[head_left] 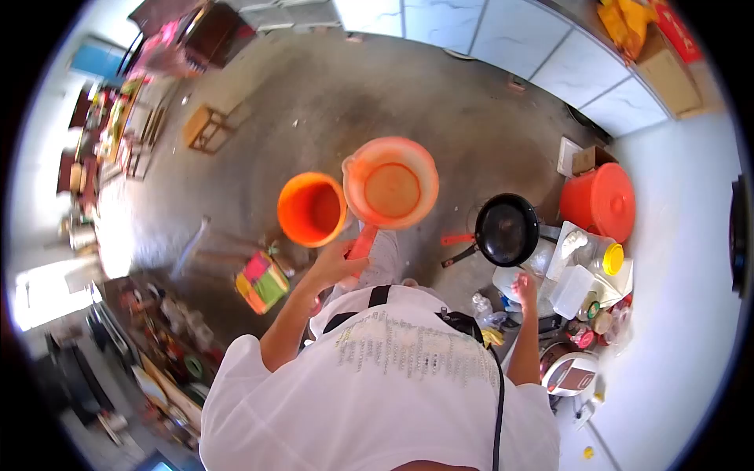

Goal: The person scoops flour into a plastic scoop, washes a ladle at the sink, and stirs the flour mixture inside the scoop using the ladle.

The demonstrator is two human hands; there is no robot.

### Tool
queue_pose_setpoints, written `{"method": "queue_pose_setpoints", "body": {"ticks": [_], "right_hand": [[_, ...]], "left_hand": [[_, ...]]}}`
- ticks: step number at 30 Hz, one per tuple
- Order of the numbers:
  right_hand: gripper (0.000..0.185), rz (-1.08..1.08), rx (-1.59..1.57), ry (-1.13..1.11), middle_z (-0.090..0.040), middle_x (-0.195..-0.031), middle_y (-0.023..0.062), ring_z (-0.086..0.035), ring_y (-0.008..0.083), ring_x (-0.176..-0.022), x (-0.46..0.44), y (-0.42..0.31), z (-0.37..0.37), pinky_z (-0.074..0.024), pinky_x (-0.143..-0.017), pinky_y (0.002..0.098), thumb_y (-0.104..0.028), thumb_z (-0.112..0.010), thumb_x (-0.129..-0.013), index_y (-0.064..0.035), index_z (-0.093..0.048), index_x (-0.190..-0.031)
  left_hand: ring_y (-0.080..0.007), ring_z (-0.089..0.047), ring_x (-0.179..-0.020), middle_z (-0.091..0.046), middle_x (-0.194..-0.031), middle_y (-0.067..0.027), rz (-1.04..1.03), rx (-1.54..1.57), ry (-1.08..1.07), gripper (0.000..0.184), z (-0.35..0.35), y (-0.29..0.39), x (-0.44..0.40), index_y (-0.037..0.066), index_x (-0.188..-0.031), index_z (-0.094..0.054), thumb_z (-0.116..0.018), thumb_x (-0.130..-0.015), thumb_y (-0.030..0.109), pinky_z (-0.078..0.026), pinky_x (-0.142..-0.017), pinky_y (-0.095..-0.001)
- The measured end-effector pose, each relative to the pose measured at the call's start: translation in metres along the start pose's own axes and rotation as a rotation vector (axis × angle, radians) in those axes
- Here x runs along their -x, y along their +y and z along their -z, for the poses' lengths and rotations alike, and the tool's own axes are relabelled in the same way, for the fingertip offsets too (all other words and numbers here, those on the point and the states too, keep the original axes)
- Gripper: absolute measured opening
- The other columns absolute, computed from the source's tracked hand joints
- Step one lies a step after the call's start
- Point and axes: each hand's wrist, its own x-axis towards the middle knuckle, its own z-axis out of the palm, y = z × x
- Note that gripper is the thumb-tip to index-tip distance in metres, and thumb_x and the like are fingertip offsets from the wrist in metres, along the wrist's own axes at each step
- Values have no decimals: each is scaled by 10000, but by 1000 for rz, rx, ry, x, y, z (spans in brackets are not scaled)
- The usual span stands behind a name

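My left hand [331, 267] is closed around the red handle of a plastic water ladle [426, 188]. The ladle's round bowl is translucent orange with a small pouring lip, held out in front of me. I cannot tell whether liquid is in it. Just left of the bowl is an orange bucket [289, 218], its mouth facing up and its right side partly hidden by the ladle. My right hand [524, 287] is out to the side, near a black frying pan [506, 230] and a clear plastic container [572, 291]. Its fingers are loosely bent and slightly apart, with nothing in them.
A red lidded bucket [601, 200] stands by the right wall. Jars, a yellow-lidded container [612, 259] and a rice cooker [571, 373] crowd the right side. A wooden stool [203, 125] is on the concrete floor, and a colourful box [262, 282] lies left of me.
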Motion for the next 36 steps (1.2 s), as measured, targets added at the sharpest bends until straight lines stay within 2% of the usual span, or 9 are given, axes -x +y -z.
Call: {"method": "queue_pose_setpoints", "body": {"ticks": [5, 8, 12, 20, 23, 26, 29, 35, 36], "right_hand": [[180, -134, -539, -114, -607, -659, 76, -565, 129, -525, -72, -22, -46, -460, -490, 233, -118, -467, -907, -33, -584, -1014], [184, -266, -145, 93, -632, -687, 112, -594, 153, -544, -69, -58, -59, -473, -480, 259, -66, -436, -881, -30, -573, -999], [198, -372, -391, 224, -618, -675, 118, -569, 153, -512, -84, -68, -44, -462, -460, 257, -46, -428, -874, -30, -575, -1006], [186, -382, -985, 382, -624, -707, 76, -554, 119, -543, -253, -102, 95, -437, -467, 202, -104, -524, -867, -37, -581, -1031], [64, -313, -1137, 392, -377, -538, -36, -368, 79, -422, -339, -115, 168, -265, -355, 217, -58, -519, -821, -121, -519, -807], [241, -301, -1254, 567, -633, -869, 117, -609, 194, -733, -398, -126, 229, -496, -602, 252, -143, -530, -885, -29, -528, -1096], [291, -359, -1629, 696, -609, -1104, 181, -608, 253, -933, -447, -126, 267, -531, -801, 339, -128, -525, -881, -14, -481, -1145], [247, -503, -2282, 1044, -536, -1095, 157, -562, 308, -961, -531, -88, 273, -531, -791, 439, -106, -559, -846, -27, -473, -1064], [335, -270, -2259, 1100, -491, -1121, 147, -535, 322, -997, -549, -50, 257, -508, -838, 475, -148, -614, -822, -41, -428, -1080]], "left_hand": [[-119, -570, -638, -590, -682, -58, -128, -365, -225, 367, 45, 122, -137, -21, -875, -616, -696, -726, 305, -458, -594, -292], [-128, -560, -617, -589, -676, -70, -150, -424, -304, 359, 45, 201, -197, -15, -883, -611, -698, -719, 293, -452, -582, -311], [-129, -541, -609, -582, -674, -63, -216, -560, -437, 356, 19, 283, -278, -12, -884, -609, -699, -718, 290, -441, -576, -303], [-92, -505, -636, -569, -701, -33, -272, -651, -642, 374, -93, 422, -430, -10, -961, -618, -724, -732, 266, -433, -588, -278], [-95, -507, -643, -577, -718, -36, -247, -643, -737, 380, -147, 473, -473, -16, -971, -617, -722, -741, 268, -437, -599, -278], [-95, -527, -658, -585, -734, -39, -176, -658, -802, 379, -200, 515, -510, -23, -969, -613, -722, -744, 262, -459, -615, -273], [-93, -543, -663, -592, -739, -37, -200, -670, -827, 357, -250, 555, -551, -23, -957, -611, -721, -745, 243, -473, -620, -267], [-96, -552, -647, -594, -718, -30, -183, -853, -940, 320, -343, 623, -642, -14, -914, -600, -727, -751, 231, -470, -600, -271], [-97, -551, -643, -590, -707, -29, -131, -889, -955, 318, -363, 636, -662, -9, -900, -596, -732, -752, 238, -464, -591, -274]]}}
